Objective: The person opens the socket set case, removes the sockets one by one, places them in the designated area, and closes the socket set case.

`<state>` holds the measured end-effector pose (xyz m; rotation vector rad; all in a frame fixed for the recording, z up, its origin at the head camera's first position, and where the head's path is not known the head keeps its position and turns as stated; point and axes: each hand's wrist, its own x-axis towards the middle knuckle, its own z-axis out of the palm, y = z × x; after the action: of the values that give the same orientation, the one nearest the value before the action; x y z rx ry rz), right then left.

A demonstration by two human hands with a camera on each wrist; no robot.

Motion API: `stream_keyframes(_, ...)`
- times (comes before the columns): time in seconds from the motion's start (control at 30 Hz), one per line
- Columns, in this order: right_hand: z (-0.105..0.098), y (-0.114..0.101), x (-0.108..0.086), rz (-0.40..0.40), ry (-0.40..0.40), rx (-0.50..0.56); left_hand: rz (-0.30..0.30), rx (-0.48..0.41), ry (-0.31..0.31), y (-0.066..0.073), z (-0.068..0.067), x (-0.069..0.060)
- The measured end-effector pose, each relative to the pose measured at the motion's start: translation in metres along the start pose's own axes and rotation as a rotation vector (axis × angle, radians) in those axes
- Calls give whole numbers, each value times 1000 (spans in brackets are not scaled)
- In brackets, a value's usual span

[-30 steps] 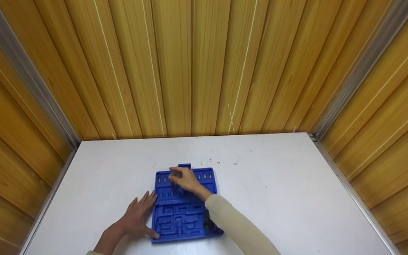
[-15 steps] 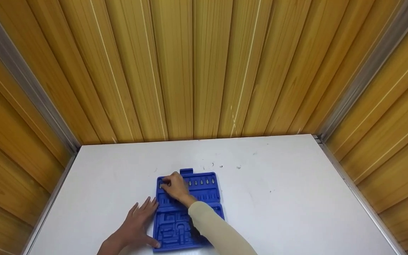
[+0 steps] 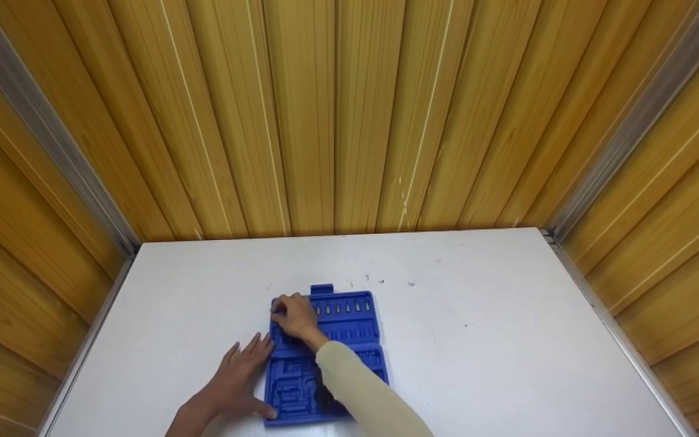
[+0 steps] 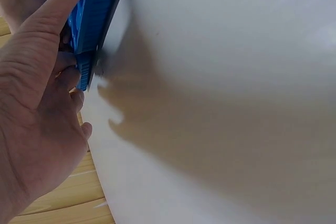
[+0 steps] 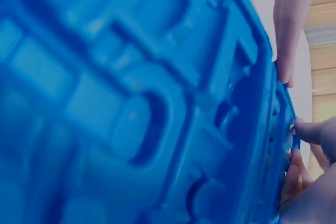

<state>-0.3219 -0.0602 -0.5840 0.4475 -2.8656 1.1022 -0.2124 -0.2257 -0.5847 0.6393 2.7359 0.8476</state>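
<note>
A blue moulded tool case (image 3: 354,344) lies opened flat on the white table. In its far half stands a row of small metal bits (image 3: 347,308). My right hand (image 3: 297,317) reaches over the case to the far left end of that row. In the right wrist view, its thumb and fingertips pinch a small metal bit (image 5: 293,128) at the case edge, mostly covered by the fingers. My left hand (image 3: 234,376) lies along the left side with fingers spread and straight, its thumb resting on the near left corner.
The near half of the case holds moulded recesses (image 5: 136,124), partly hidden by the right sleeve (image 3: 368,388). A blue latch (image 3: 322,289) sticks out at the far edge. Wood-patterned panels (image 3: 349,121) stand behind the white table (image 3: 483,340) and at its sides.
My right hand has moved left along the row of bits to its left end, uncovering the bits on the right. My left hand stays at the case's left side.
</note>
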Motion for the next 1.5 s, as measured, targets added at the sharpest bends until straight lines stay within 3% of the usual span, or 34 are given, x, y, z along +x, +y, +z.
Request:
stream_keyframes(0.1, 0, 0, -4, -30, 13, 31, -4, 0, -8, 0, 0, -2)
stream_keyframes(0.33, 0, 5, -8, -72, 59, 219, -31, 31, -27, 0, 0, -2)
stream_keyframes(0.47, -1, 7, -4, -88, 10, 306, -33, 84, -15, 0, -2, 0)
stream_keyframes(0.67, -7, 10, -3, -1, -123, 488, -13, 137, 7, 2, -1, 2)
stream_keyframes(0.87, -22, 12, -13, -39, -119, 435, -19, 128, 14, 4, -2, 0)
stream_keyframes(1.1, -46, 21, -31, -14, -154, 464, -31, 132, -17, 7, -6, -1)
stream_keyframes(1.27, -65, 39, -36, 5, -159, 485, -58, 115, -25, 8, -7, -2)
stream_keyframes(1.5, -101, 77, -39, 70, -55, 482, -52, 109, -23, 9, -4, -2)
